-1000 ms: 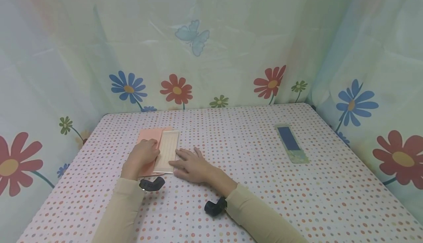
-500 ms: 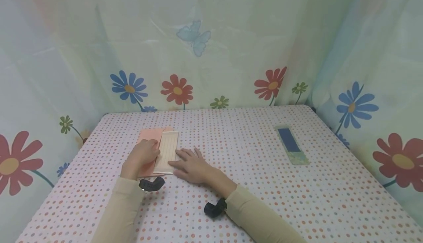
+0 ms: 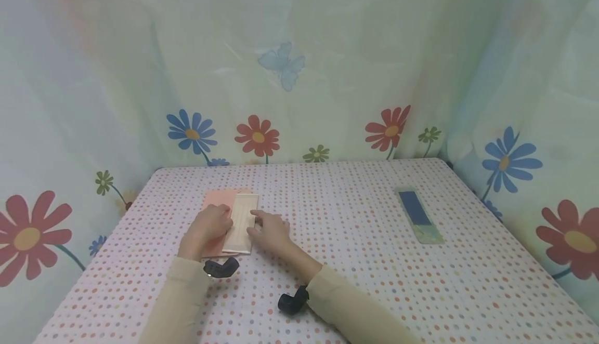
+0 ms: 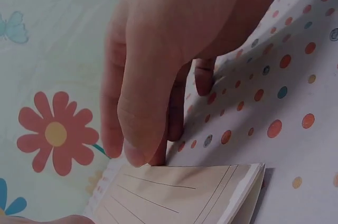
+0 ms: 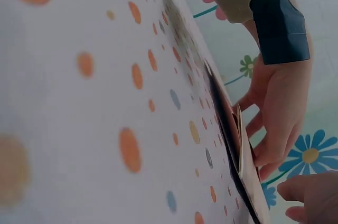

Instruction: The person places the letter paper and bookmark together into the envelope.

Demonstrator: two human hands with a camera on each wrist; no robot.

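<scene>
Right hand (image 3: 271, 234), fingers parted, borders ruled paper (image 3: 241, 224); only wrist views reveal its gaping fold; whether left hand (image 3: 209, 227) pinches, unclear.

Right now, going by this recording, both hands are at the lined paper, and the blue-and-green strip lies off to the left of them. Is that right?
Not quite: the blue-and-green strip lies off to the right of the hands, as the head view shows. The rest stands: the left hand and right hand are both at the lined paper.
</scene>
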